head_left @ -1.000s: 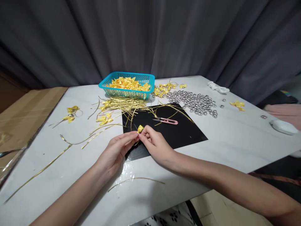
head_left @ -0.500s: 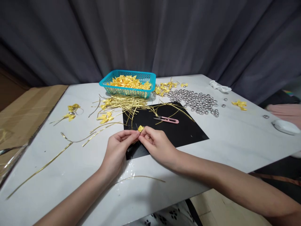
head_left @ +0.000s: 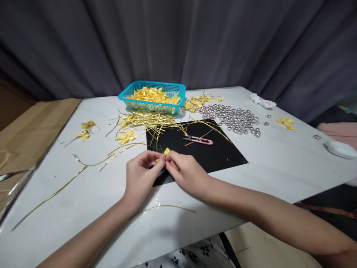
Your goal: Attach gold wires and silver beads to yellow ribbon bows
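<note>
Bare forearms — no sleeves, no rings

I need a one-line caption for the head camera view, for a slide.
Both hands, left hand and right hand, pinch a small yellow bow over a black mat on a white table.

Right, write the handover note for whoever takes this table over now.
Left hand and right hand: both pinch one small yellow bow over the near edge of the black mat.
Supplies: bows in the teal basket, gold wire strips in front of it, silver beads to the right, pink snips on the mat.
Done: a few wired bows lie at the left.
Left: basket looks full.
</note>
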### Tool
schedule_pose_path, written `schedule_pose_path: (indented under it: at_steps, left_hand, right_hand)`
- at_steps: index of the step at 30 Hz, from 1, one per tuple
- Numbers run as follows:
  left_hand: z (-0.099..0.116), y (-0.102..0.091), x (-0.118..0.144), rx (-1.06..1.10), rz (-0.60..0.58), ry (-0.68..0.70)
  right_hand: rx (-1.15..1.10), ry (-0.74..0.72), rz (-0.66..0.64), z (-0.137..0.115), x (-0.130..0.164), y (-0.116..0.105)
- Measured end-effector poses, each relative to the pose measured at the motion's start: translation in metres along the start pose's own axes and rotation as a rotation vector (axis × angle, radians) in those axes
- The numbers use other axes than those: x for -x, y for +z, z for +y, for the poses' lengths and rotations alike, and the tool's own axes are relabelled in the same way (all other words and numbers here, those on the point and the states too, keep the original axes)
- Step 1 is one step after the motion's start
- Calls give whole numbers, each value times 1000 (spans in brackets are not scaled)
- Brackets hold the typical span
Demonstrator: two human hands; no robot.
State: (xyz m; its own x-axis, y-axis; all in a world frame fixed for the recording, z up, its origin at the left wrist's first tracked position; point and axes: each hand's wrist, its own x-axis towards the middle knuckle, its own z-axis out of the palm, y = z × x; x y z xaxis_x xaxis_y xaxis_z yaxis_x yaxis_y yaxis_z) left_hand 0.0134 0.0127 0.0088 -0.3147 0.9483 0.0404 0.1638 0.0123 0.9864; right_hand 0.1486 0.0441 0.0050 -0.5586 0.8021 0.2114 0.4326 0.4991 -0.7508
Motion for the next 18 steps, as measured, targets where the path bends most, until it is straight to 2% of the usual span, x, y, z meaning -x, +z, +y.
schedule_pose_path:
  at_steps: [3, 6, 10, 14, 18]
  left_hand:
    - [1, -2, -3, 77, 64, -21]
    - [1, -3, -8, 175, 119, -43]
    - [1, -4, -10, 245, 96, -53]
    - [1, -5, -10, 308, 97, 1]
    - [1, -4, -7, 282, 77, 40]
  right_hand:
    - [-176, 69, 44, -1, -3, -1]
    - [-432, 248, 126, -2, -11, -5]
    - [-517, 398, 147, -2, -19, -10]
    - [-542, 362, 133, 3, -22, -12]
    - [-350, 258, 140, 9, -23, -14]
